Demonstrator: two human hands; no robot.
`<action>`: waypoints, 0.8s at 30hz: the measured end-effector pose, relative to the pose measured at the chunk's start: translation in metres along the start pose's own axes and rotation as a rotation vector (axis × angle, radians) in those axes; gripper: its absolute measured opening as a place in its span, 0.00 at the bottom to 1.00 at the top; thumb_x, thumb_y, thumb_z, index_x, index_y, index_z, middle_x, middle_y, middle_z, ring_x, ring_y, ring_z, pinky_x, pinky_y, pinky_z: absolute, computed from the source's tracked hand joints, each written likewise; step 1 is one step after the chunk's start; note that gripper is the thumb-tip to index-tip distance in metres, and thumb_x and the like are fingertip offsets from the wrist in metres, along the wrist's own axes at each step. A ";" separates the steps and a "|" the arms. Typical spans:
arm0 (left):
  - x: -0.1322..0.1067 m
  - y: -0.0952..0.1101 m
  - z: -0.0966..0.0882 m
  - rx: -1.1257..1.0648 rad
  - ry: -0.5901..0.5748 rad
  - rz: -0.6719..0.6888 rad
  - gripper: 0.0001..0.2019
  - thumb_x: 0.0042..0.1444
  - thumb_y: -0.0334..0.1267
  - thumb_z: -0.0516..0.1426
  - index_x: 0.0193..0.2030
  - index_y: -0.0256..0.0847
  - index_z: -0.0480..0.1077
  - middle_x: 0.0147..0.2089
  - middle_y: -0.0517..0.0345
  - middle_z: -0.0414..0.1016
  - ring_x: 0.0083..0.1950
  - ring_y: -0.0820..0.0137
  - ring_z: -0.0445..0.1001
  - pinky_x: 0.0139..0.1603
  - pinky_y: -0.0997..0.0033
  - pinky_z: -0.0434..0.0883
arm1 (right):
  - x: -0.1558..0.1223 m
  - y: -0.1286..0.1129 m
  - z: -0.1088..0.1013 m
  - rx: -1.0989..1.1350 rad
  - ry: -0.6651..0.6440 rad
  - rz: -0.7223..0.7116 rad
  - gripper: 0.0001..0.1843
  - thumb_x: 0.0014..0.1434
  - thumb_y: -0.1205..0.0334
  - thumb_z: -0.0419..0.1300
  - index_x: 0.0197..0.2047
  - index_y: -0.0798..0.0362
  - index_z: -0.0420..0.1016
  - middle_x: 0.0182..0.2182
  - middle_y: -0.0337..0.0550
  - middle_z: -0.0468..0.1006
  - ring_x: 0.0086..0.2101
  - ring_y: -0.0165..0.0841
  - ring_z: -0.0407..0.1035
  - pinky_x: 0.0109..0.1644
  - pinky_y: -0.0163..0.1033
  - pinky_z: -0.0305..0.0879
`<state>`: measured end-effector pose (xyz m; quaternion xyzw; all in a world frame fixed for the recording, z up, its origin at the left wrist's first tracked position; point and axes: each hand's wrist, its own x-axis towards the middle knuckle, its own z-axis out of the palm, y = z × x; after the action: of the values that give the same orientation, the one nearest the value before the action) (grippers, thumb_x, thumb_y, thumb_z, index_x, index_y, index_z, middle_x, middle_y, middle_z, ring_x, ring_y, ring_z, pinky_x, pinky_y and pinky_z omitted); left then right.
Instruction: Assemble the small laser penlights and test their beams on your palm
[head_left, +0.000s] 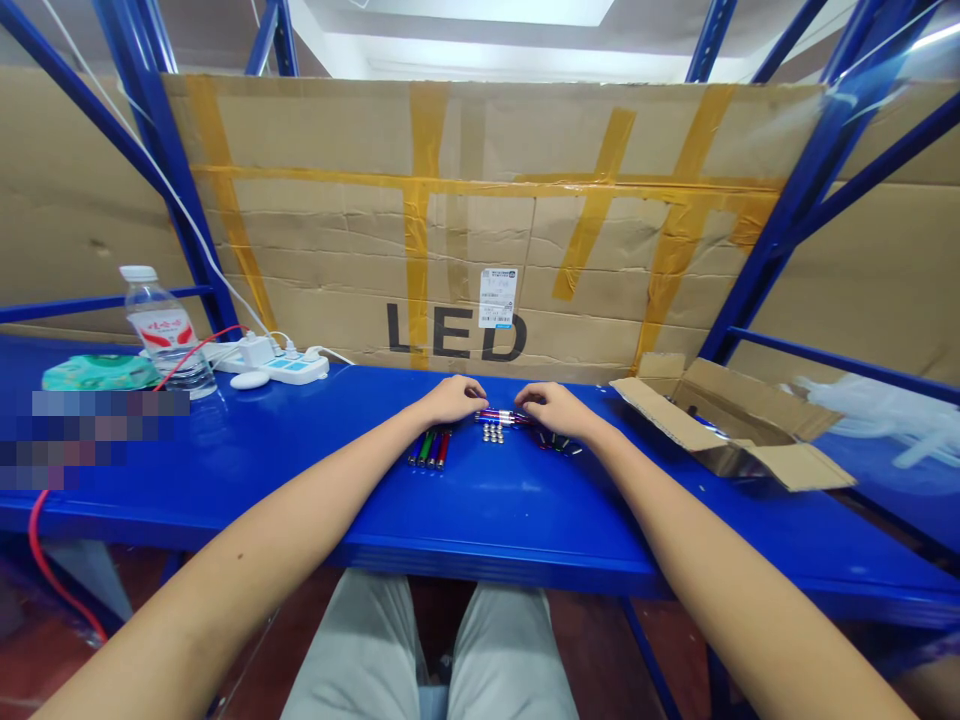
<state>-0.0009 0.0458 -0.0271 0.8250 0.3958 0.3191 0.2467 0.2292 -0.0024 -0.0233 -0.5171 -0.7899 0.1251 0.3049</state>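
Several slim, shiny pen-like tubes [495, 416], red, blue and silver, lie side by side on the blue table [480, 510]. At their left end is my left hand [452, 398], fingers loosely bent and apart, the tips near or touching the tubes. My right hand [553, 408] curves in at the other end, also with bent, parted fingers. Just in front of the tubes sit several small round silver pieces [493, 434] in rows. Below my left hand lies a row of blue, green and red tubes [430, 450]. Small dark parts [556, 442] are scattered under my right wrist.
An open cardboard box [720, 425] stands at the right, beside translucent plastic [885, 415]. On the left are a water bottle [169, 335], a green packet [101, 373], a white power strip [296, 367] and a red cable [56, 570]. A large carton [337, 240] forms the back wall.
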 end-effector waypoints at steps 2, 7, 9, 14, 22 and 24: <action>-0.004 0.000 -0.013 0.040 0.018 0.038 0.08 0.47 0.40 0.62 0.34 0.42 0.79 0.37 0.53 0.80 0.39 0.63 0.75 0.42 0.67 0.69 | -0.002 -0.008 -0.002 -0.018 0.063 -0.029 0.12 0.55 0.71 0.55 0.36 0.54 0.79 0.38 0.46 0.81 0.38 0.37 0.73 0.46 0.43 0.67; -0.019 0.000 -0.052 0.040 -0.278 0.058 0.05 0.45 0.37 0.61 0.28 0.42 0.78 0.31 0.57 0.80 0.34 0.67 0.75 0.38 0.72 0.68 | -0.013 -0.050 0.007 0.010 0.052 -0.260 0.12 0.57 0.70 0.54 0.34 0.53 0.80 0.35 0.43 0.80 0.37 0.34 0.72 0.45 0.40 0.66; -0.024 0.001 -0.061 0.058 -0.367 0.035 0.05 0.44 0.36 0.61 0.28 0.42 0.79 0.31 0.58 0.80 0.33 0.68 0.75 0.37 0.73 0.67 | -0.018 -0.068 0.016 0.016 -0.017 -0.368 0.13 0.58 0.70 0.54 0.36 0.52 0.81 0.35 0.43 0.79 0.36 0.33 0.72 0.44 0.38 0.65; -0.027 0.005 -0.067 0.147 -0.547 0.014 0.07 0.45 0.36 0.60 0.31 0.41 0.79 0.31 0.60 0.80 0.33 0.71 0.73 0.36 0.75 0.65 | -0.025 -0.091 0.035 -0.055 -0.131 -0.512 0.13 0.60 0.69 0.55 0.42 0.51 0.81 0.37 0.44 0.79 0.38 0.33 0.71 0.46 0.38 0.64; -0.023 0.005 -0.061 0.217 -0.584 -0.042 0.10 0.46 0.38 0.60 0.34 0.38 0.78 0.31 0.60 0.78 0.33 0.73 0.71 0.35 0.76 0.64 | -0.026 -0.096 0.049 -0.131 -0.256 -0.561 0.15 0.65 0.66 0.53 0.50 0.55 0.77 0.44 0.49 0.79 0.44 0.37 0.71 0.51 0.43 0.63; -0.023 0.006 -0.060 0.206 -0.573 -0.054 0.10 0.45 0.39 0.60 0.34 0.37 0.77 0.32 0.58 0.78 0.34 0.72 0.72 0.35 0.76 0.65 | -0.027 -0.097 0.047 -0.123 -0.268 -0.558 0.13 0.64 0.65 0.53 0.46 0.56 0.78 0.41 0.49 0.79 0.42 0.36 0.71 0.50 0.42 0.63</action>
<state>-0.0521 0.0333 0.0101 0.8913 0.3621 0.0250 0.2718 0.1358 -0.0626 -0.0200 -0.2767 -0.9405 0.0558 0.1889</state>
